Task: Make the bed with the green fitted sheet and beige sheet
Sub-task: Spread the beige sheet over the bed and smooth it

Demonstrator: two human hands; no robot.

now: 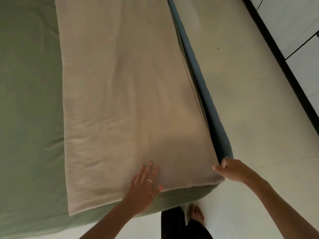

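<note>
A folded beige sheet [127, 94] lay down the frame's centre atop the green fitted sheet [29, 107] covering the bed. The left hand [144, 185] pressed flat, fingers spread; the right hand [230, 169] pinched the beige sheet's lower-right corner.

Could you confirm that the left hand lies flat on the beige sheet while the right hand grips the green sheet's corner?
Not quite: in the head view the right hand grips the corner of the beige sheet, not the green sheet. The left hand does lie flat on the beige sheet.
</note>
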